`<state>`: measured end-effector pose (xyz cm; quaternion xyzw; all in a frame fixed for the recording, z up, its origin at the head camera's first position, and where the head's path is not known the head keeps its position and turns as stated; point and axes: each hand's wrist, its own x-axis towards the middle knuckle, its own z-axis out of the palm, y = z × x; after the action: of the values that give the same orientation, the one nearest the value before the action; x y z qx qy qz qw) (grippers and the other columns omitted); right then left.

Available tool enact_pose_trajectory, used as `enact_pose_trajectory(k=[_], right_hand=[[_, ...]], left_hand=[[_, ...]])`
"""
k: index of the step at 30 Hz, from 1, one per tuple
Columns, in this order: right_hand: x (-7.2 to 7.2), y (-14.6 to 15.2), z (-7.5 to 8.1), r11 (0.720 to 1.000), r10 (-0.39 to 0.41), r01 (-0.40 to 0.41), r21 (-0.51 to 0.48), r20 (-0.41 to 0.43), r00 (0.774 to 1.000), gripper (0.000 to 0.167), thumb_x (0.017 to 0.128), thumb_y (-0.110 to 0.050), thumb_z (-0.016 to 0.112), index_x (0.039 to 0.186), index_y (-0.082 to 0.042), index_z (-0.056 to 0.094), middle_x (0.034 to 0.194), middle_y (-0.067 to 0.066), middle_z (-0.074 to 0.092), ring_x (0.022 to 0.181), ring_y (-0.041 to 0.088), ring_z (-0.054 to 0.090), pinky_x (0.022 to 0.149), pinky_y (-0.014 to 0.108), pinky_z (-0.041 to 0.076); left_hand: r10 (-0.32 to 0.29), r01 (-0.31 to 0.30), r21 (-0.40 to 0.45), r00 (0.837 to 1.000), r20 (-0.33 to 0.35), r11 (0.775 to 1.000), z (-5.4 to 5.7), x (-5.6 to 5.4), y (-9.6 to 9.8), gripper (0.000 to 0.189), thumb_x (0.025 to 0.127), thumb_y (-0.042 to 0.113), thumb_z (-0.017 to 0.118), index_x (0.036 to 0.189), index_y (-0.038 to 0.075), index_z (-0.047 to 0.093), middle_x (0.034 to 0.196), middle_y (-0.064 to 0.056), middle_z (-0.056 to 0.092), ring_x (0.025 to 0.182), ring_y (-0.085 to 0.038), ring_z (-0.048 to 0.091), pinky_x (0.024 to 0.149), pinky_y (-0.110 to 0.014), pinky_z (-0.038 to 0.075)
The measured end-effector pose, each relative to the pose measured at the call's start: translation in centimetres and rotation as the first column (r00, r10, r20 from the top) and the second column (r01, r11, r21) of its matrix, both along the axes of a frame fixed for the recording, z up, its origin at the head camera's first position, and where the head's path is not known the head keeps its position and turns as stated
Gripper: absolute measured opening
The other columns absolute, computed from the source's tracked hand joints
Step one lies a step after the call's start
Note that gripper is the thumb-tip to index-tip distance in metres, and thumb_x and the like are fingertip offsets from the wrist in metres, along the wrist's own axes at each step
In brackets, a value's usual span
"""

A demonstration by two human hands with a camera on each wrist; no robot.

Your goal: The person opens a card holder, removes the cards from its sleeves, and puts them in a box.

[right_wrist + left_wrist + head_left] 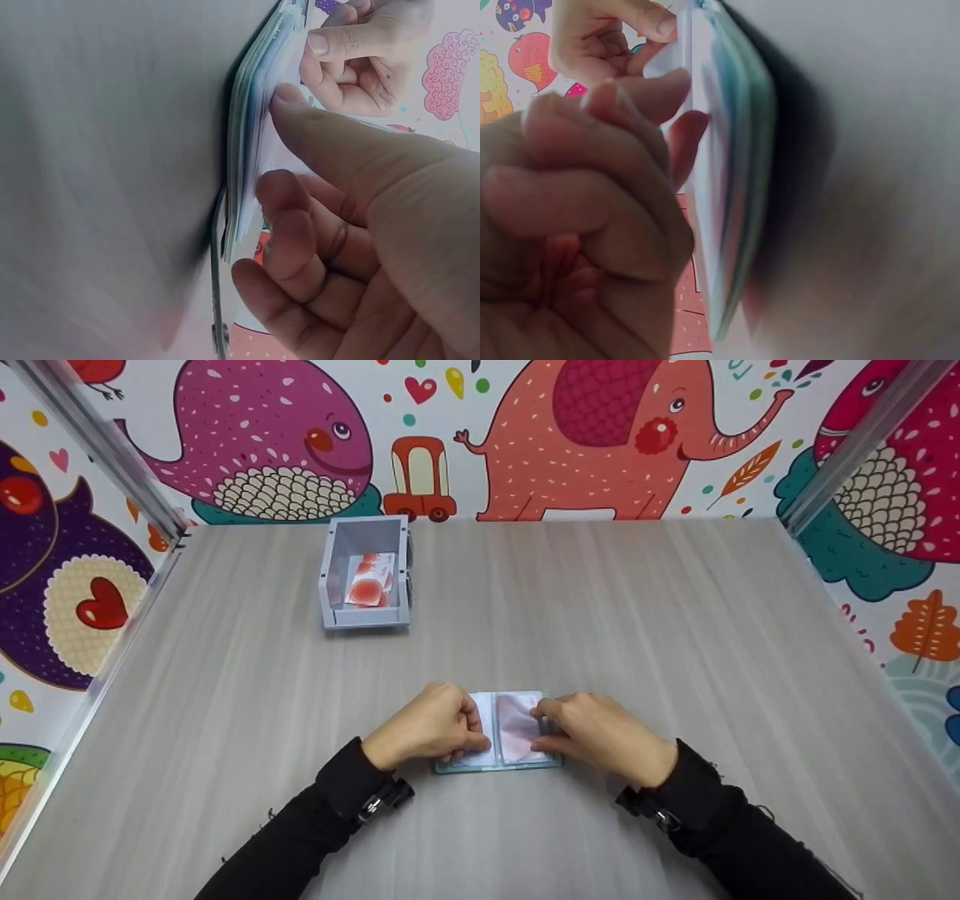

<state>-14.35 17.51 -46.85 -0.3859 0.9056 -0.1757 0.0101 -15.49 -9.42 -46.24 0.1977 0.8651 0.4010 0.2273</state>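
Note:
A small card holder (499,769) with a pale green cover lies spread on the table, its clear-sleeved pages facing up. Behind the sleeve of the right page shows a pinkish sheet (514,726); the left page (484,709) looks whitish. My left hand (431,725) reaches over that page with fingers curled, thumb and index tips close together on it near the fold; I cannot tell whether they pinch the sleeve. Over the right page, my right hand (604,735) touches the sleeve with thumb and index finger spread apart. A thin strap with a snap (217,300) extends from the cover.
A grey plastic bin (366,619) stands at the back left of the table, with red-and-white printed cards (369,589) inside. Walls printed with cartoon animals (600,465) border the back and sides. Black bands (382,801) sit on both wrists.

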Motion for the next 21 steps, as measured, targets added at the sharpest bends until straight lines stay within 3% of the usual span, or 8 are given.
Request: enact_pose_trajectory(k=[4,9,15,21], right_hand=[[-0.05,-0.05,-0.07,1.0,0.012,-0.012,0.002,-0.037,0.999,0.029,0.091,-0.029,0.087,0.087,-0.01,0.064,0.075,-0.002,0.069,0.062,0.002,0.049,0.056,0.02,0.043],[-0.04,-0.09,-0.01,1.0,0.027,-0.027,0.002,-0.033,0.999,0.03,0.093,-0.029,0.085,0.085,-0.011,0.063,0.076,-0.004,0.068,0.062,0.001,0.048,0.056,0.019,0.041],[0.09,-0.19,0.32,0.999,0.044,-0.045,-0.028,-0.029,0.999,0.024,0.096,-0.029,0.083,0.091,-0.011,0.067,0.08,-0.002,0.072,0.064,0.001,0.052,0.058,0.019,0.044],[0.28,-0.48,0.51,0.989,0.09,-0.092,-0.113,-0.017,0.996,0.024,0.102,-0.033,0.076,0.107,-0.01,0.071,0.081,0.0,0.073,0.068,0.005,0.062,0.062,0.021,0.051]], left_hand=[[0.003,-0.003,-0.002,1.0,0.006,1.0,-0.07,-0.02,0.03,0.022,0.088,0.009,0.084,0.069,0.01,0.073,0.049,0.008,0.057,0.038,-0.002,0.052,0.041,-0.018,0.043],[0.005,-0.005,-0.011,1.0,0.0,1.0,-0.11,0.0,0.02,0.025,0.089,0.012,0.084,0.067,0.01,0.072,0.048,0.009,0.057,0.038,-0.002,0.052,0.04,-0.017,0.042],[0.005,-0.005,-0.015,1.0,-0.013,1.0,0.11,0.02,0.04,0.03,0.092,0.018,0.083,0.066,0.012,0.07,0.049,0.009,0.056,0.038,-0.001,0.052,0.042,-0.017,0.041],[0.035,-0.035,0.021,0.999,-0.013,0.999,0.51,0.0,-0.04,0.032,0.097,0.027,0.081,0.072,0.009,0.073,0.049,0.009,0.057,0.04,-0.002,0.053,0.043,-0.018,0.039]])
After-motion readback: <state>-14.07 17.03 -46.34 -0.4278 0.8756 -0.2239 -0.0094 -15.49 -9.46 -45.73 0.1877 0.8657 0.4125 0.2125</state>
